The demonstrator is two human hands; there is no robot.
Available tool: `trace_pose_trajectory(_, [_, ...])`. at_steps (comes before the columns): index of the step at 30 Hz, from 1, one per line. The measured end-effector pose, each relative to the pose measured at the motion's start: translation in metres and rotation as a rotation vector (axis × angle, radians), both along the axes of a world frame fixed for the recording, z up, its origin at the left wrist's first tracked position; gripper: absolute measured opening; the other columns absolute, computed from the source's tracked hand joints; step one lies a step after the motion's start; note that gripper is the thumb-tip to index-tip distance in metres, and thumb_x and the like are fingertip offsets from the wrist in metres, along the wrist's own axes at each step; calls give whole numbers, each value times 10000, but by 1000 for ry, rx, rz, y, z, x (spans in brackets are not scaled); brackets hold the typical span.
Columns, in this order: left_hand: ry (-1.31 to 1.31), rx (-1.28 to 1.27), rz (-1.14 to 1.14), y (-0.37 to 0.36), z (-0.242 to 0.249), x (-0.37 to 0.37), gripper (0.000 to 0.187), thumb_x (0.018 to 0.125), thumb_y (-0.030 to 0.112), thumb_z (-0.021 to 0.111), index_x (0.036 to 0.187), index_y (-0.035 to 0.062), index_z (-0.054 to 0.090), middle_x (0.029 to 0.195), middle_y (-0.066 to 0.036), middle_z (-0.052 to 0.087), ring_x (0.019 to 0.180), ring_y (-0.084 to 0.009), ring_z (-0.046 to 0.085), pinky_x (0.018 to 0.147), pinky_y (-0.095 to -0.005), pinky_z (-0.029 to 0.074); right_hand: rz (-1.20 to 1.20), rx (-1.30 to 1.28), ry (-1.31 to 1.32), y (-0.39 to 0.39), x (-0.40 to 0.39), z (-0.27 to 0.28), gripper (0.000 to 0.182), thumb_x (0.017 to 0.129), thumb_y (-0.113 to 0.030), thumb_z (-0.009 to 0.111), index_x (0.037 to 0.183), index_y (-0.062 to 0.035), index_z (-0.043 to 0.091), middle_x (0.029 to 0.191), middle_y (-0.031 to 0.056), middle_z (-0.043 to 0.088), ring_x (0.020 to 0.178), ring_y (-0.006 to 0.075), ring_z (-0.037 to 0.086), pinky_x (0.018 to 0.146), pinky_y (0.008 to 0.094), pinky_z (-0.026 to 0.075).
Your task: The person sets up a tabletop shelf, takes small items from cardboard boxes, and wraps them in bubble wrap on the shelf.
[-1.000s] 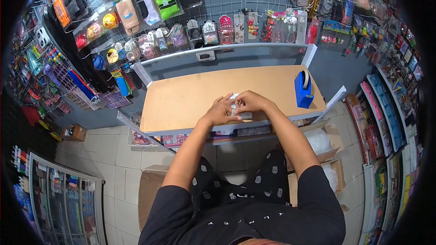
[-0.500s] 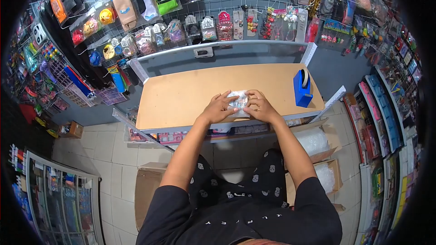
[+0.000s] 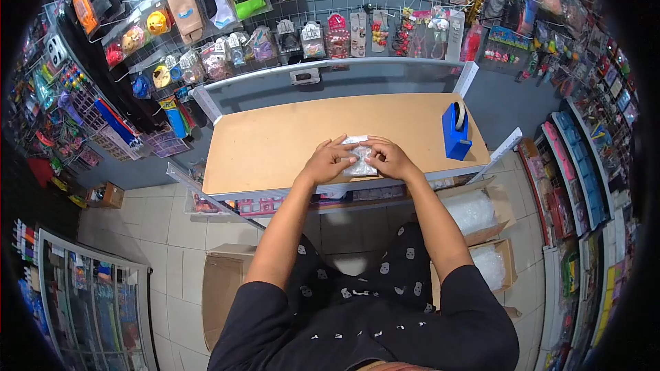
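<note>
2 hands press a small clear packet on the table, at the centre of the frame.

The left hand [image 3: 328, 161] lies with fingers spread on the packet's [image 3: 359, 160] left edge; the right hand [image 3: 388, 158] curls over its right edge. The packet rests near the table's [image 3: 275, 144] front edge. A blue tape dispenser [image 3: 454, 131] stands well apart, right of centre.

The brown table [image 3: 275, 144] has lots of bare room. From the hands, everything toward 9, 10, 11 and 12 o'clock is flat and open. The two hands sit at the near edge with a small clear packet [image 3: 359, 159] between them. At 2 o'clock stands a blue tape holder [image 3: 455, 130], close to the right edge, so that side is tight. At 12 o'clock, past the table, a grey back wall [image 3: 357, 82] blocks the way.
</note>
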State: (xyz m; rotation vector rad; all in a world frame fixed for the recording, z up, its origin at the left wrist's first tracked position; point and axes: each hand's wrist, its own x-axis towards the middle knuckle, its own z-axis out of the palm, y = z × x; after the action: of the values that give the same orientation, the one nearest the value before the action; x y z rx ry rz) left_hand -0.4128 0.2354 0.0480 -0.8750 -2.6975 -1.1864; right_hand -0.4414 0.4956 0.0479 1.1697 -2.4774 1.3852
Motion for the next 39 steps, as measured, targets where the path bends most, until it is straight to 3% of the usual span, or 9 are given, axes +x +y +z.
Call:
trace_pose_trajectory(4, [-11,118,27,-1,1,3,306,948,228,733,1231,113,740,1397,-149,661,1464,-357,455,1160,-474,380,-17,-6,-33,0,0,-2,220,881,-186,743,796,-6,649,1316,160,703,1369,363,550,1097,428,443])
trace_pose_trajectory(7, [-19,143,78,2,3,6,336,948,312,729,1246,156,719,1333,-92,694,1459,-326,466,1195,-476,336,-32,12,-22,0,0,-1,212,880,-180,744,803,-7,649,1312,161,706,1371,353,551,1080,426,463])
trace_pose_trajectory(13, [57,28,91,4,2,5,339,975,323,685,1281,181,722,1353,-76,689,1461,-323,461,1192,-482,340,-109,-18,-82,-6,10,7,149,887,-146,745,888,-12,680,1296,147,714,1359,328,566,971,388,552])
trace_pose_trajectory(16, [160,-42,85,7,2,7,313,969,222,677,1269,154,737,1406,-102,654,1427,-379,486,1145,-476,413,-169,-44,-95,-7,12,5,123,888,-137,748,947,-35,711,1289,135,717,1317,309,599,947,381,570])
trace_pose_trajectory(23, [186,-154,93,8,4,12,280,1010,304,620,1214,186,770,1418,-43,649,1457,-338,453,1172,-486,370,-173,-29,-101,-7,17,12,122,886,-137,748,987,-70,754,1249,96,737,1193,275,653,930,371,576])
trace_pose_trajectory(29, [181,-154,130,11,0,12,262,1006,346,624,1169,236,796,1416,-6,652,1452,-299,463,1162,-481,379,-166,49,244,-5,6,-5,140,897,-163,745,992,-64,773,1256,85,733,1197,269,640,907,373,561])
trace_pose_trajectory(32, [196,-139,138,11,-1,12,255,999,344,633,1158,239,803,1395,-8,666,1438,-300,481,1148,-478,398,-197,82,255,-3,9,-5,150,918,-173,735,1004,-58,777,1297,114,706,1211,270,632,936,361,558])
trace_pose_trajectory(35, [196,-128,156,13,-2,15,245,988,340,648,1147,243,808,1379,-11,676,1427,-304,493,1141,-475,408,-218,-32,102,-5,16,-11,207,936,-226,728,1069,-70,754,1379,125,644,1241,325,613,1042,417,509])
trace_pose_trajectory(39, [195,-121,186,15,-1,17,236,976,346,664,1125,244,815,1360,-12,686,1417,-311,503,1134,-473,417,-397,-267,26,-4,50,-2,308,945,-197,736,1209,-48,677,1413,151,560,1240,297,620,994,391,558])
